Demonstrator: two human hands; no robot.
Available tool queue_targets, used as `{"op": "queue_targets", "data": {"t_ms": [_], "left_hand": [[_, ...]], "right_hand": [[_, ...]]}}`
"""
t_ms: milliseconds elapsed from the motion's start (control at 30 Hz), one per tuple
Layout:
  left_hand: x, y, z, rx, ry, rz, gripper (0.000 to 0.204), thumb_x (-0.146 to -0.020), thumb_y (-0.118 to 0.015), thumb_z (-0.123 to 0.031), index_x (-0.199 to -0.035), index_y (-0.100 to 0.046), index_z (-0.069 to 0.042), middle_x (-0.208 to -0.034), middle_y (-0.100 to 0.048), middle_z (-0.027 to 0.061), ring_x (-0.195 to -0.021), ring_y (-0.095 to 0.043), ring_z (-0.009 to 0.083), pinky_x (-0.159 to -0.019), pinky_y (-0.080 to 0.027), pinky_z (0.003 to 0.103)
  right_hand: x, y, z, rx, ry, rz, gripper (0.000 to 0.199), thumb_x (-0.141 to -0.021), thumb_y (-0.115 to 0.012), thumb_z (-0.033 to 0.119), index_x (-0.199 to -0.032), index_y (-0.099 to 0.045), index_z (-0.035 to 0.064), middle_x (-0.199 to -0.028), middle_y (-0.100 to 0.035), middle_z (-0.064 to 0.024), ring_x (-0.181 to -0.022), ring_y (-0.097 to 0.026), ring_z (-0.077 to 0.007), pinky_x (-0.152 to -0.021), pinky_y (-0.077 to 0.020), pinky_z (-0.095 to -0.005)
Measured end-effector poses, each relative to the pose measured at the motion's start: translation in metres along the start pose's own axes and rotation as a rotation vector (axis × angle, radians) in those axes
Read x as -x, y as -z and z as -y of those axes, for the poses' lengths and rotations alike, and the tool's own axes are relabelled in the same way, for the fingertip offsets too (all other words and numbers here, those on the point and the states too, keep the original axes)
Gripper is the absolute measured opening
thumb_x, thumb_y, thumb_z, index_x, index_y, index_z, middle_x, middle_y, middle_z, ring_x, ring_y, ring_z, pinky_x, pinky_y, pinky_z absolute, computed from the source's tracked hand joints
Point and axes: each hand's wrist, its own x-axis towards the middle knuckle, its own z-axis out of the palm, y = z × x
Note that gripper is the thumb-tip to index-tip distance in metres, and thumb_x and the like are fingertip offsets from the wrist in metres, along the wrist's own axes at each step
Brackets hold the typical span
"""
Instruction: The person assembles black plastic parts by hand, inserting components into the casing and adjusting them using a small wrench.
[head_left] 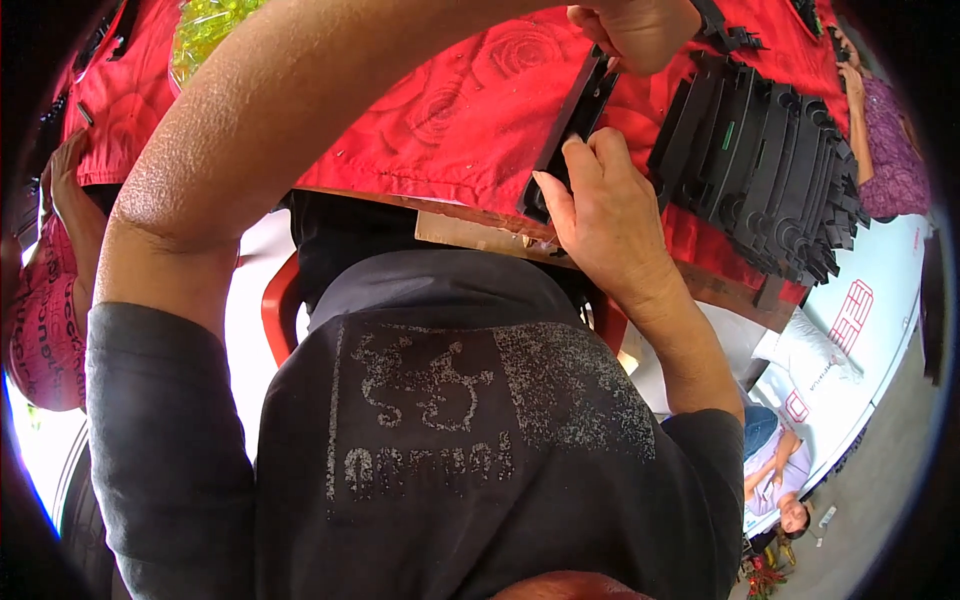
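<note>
A long, narrow black plastic part [565, 150] lies at a slant near the front edge of the table. My right hand [625, 220] grips its near half, thumb and fingers closed on its edge. My left arm reaches across the top of the view, and my left hand [645, 30] is curled closed just above the part's far end. Whatever the left fingers hold is hidden. To the right of both hands is a row of similar black plastic parts [765, 170], packed side by side, with a small green strip [728, 136] among them.
A red rose-patterned cloth [430, 120] covers the table. A bag of yellow-green pieces [205, 35] sits at the far left. People are at the left [55, 310] and right [890, 150] sides, and another person [780, 470] is at the lower right. White wrapped sheets [860, 300] stand at the right.
</note>
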Motion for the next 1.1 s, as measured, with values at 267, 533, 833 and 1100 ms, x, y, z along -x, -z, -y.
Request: {"op": "queue_targets", "data": {"t_ms": [267,533,833,1100], "left_hand": [[-0.019,-0.019,0.0,-0.464,-0.187,-0.053,0.02,-0.079,-0.068,-0.014,-0.071,-0.072,0.005,-0.068,-0.066,0.0183,-0.062,-0.062,0.0298,-0.06,-0.049,0.041],[-0.001,-0.034,-0.036,-0.468,0.053,-0.19,0.019,-0.077,-0.068,-0.016,-0.075,-0.074,0.002,-0.073,-0.068,0.0222,-0.072,-0.069,0.0341,-0.065,-0.053,0.043],[0.098,-0.084,0.009,0.405,0.012,-0.873,0.015,-0.085,-0.064,-0.009,-0.087,-0.072,0.004,-0.079,-0.068,0.0213,-0.066,-0.065,0.04,-0.063,-0.054,0.044],[0.117,-0.209,0.046,0.105,0.137,-1.273,0.029,-0.085,-0.068,-0.006,-0.113,-0.069,-0.008,-0.088,-0.069,0.0136,-0.074,-0.067,0.0339,-0.066,-0.055,0.041]], "right_hand": [[0.001,-0.006,-0.002,0.03,-0.004,-0.052,0.036,-0.083,-0.078,0.016,-0.108,-0.058,-0.0007,-0.094,-0.051,-0.0145,-0.079,-0.061,-0.0322,-0.065,-0.0547,-0.0399],[0.001,-0.002,-0.001,0.06,0.021,-0.028,0.035,-0.086,-0.075,0.021,-0.104,-0.055,-0.0026,-0.099,-0.054,-0.0207,-0.08,-0.065,-0.0353,-0.068,-0.056,-0.0401],[0.0,0.0,0.002,0.033,-0.007,-0.061,0.032,-0.083,-0.078,0.013,-0.104,-0.062,-0.0043,-0.094,-0.053,-0.0178,-0.08,-0.064,-0.0375,-0.068,-0.0555,-0.0437],[0.001,-0.001,0.001,0.057,0.049,-0.094,0.027,-0.085,-0.075,0.017,-0.095,-0.059,-0.0034,-0.092,-0.052,-0.0189,-0.08,-0.065,-0.0361,-0.07,-0.0569,-0.0418]]}}
